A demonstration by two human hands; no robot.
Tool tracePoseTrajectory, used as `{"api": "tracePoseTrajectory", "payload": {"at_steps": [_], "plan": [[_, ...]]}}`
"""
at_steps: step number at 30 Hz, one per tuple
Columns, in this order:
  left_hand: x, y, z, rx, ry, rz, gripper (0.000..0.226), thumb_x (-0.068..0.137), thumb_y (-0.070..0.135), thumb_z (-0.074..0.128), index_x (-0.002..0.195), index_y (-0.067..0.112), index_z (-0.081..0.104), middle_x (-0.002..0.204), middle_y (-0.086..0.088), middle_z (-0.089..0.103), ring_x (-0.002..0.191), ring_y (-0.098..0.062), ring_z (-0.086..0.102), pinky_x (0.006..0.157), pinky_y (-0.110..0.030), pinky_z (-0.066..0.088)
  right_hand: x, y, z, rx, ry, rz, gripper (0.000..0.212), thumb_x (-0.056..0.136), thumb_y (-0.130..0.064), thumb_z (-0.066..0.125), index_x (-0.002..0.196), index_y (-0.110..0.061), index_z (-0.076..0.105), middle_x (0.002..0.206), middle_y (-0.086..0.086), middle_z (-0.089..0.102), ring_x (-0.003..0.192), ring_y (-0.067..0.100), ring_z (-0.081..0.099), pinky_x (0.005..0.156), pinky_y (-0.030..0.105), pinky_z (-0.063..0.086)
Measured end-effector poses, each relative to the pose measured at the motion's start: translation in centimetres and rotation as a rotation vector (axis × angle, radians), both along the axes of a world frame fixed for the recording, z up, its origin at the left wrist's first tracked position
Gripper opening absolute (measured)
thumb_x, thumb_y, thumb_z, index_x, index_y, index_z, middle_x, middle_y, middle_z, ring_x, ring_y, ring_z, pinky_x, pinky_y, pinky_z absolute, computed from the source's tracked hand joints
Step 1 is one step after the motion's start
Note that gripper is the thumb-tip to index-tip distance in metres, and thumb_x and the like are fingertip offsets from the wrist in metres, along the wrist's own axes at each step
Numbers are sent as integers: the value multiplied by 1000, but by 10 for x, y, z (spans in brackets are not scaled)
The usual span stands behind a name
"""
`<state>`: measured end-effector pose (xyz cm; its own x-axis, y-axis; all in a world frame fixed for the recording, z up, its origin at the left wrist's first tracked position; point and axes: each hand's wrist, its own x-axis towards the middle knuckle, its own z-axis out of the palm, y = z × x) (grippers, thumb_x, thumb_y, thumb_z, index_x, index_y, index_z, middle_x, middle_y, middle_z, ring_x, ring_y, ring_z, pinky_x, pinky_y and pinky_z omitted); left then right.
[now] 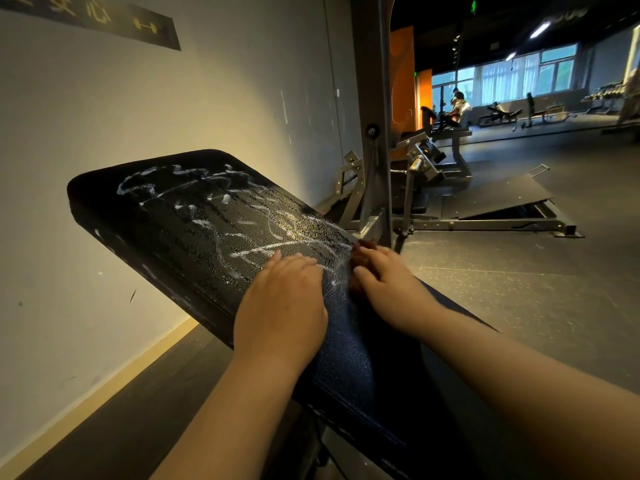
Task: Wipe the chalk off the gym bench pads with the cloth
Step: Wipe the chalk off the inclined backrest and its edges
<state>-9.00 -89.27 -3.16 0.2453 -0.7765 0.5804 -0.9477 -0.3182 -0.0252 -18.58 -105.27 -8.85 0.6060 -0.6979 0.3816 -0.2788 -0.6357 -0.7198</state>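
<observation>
A black padded gym bench (166,233) runs from the lower right up to the left, its far pad covered in white chalk scribbles (225,209). My left hand (282,299) lies flat on the pad, fingers straight and pointing toward the chalk. My right hand (384,278) lies at the pad's right edge on a dark reddish-brown cloth (362,252), its fingers curled over it. Most of the cloth is hidden under that hand. The pad close to me looks dark and free of chalk.
A pale wall (173,98) stands close on the left. A grey steel machine post (375,133) and its frame rise just beyond the bench's right edge. Open rubber floor (519,289) lies to the right. A person and other benches are far back.
</observation>
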Motion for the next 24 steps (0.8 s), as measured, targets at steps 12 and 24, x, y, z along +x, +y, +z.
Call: {"api": "tracePoseTrajectory", "payload": {"at_steps": [12,24], "plan": [[2,-1,-3,-5,-8,-15,43,95,16,48,137,20,58,145,6,54,140,-10,41,118,-23,1,-24,-31,-14,98,-30,-89,41,102,-33,51,142,-24,52,141,3,53,128,20,51,109,37,40],[2,-1,-2,14,-13,-8,44,97,20,45,140,22,55,148,8,50,141,-8,37,123,-27,8,-18,-36,-1,78,66,-25,48,104,-37,46,149,-19,43,147,6,48,132,20,47,114,38,35]]}}
